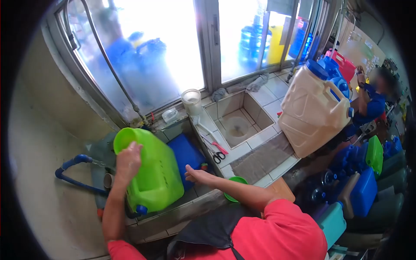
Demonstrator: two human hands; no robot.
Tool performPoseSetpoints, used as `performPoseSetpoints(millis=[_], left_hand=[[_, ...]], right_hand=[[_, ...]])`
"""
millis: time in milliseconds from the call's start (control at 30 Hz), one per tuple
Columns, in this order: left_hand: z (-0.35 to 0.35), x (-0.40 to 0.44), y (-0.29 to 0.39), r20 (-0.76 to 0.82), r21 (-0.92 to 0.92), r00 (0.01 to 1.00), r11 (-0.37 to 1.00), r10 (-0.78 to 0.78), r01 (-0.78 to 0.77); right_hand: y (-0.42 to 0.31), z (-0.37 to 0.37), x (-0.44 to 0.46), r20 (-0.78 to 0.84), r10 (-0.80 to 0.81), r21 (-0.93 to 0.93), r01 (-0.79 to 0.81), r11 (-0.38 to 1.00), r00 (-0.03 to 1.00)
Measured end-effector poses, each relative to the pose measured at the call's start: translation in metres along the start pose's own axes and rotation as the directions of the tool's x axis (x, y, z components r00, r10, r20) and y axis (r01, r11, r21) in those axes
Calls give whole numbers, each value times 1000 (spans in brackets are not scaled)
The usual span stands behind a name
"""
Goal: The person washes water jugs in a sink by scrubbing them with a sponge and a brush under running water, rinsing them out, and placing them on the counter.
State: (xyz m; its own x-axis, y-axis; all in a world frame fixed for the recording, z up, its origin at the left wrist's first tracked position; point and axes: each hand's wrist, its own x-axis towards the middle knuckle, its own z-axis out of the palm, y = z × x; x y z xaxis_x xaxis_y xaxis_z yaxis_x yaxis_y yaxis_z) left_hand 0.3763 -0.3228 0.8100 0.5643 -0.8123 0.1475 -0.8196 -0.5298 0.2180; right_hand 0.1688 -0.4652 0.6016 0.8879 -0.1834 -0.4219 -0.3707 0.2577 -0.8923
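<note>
A bright green jug (pixel 158 173) is tilted on its side over the tiled basin at the left, its wide round mouth toward the upper left and a small blue cap low down. My left hand (pixel 129 159) is closed on the jug's rim by the mouth. To the right of the jug, my right hand (pixel 196 174) is held in the air with its fingers apart, holding nothing. Under it and behind the jug lies a blue container (pixel 187 152). A blue pipe (pixel 73 162) bends in from the left wall, beside the jug.
A large beige jug (pixel 314 112) with a blue lid stands on the counter at the right. Scissors (pixel 217 156) lie near the square sink (pixel 232 141). A person in blue (pixel 373 102) is at the far right, above several containers.
</note>
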Motion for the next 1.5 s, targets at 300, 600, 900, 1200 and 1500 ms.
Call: performPoseSetpoints(millis=[300, 600, 900, 1200, 1500], left_hand=[[-96, -124, 8, -541, 84, 769, 932, 340, -353], [-27, -87, -54, -304, -166, 931, 951, 204, -263], [-13, -80, -56, -592, 143, 669, 876, 449, -461], [161, -61, -221, -305, -843, 806, 538, -508, 20], [170, 39, -103, 100, -982, 918, 111, -384, 154]], right_hand=[[-209, -78, -23, -438, -590, -164, 584, 795, 679], [-24, -87, 79, -506, -267, 70, 348, 935, 820], [-86, -67, 46, -600, -462, 0, 577, 817, 653], [-188, -66, 5, -303, -237, -491, 61, 869, 923], [-305, -6, -76, 142, -563, -766, 451, 459, 814]])
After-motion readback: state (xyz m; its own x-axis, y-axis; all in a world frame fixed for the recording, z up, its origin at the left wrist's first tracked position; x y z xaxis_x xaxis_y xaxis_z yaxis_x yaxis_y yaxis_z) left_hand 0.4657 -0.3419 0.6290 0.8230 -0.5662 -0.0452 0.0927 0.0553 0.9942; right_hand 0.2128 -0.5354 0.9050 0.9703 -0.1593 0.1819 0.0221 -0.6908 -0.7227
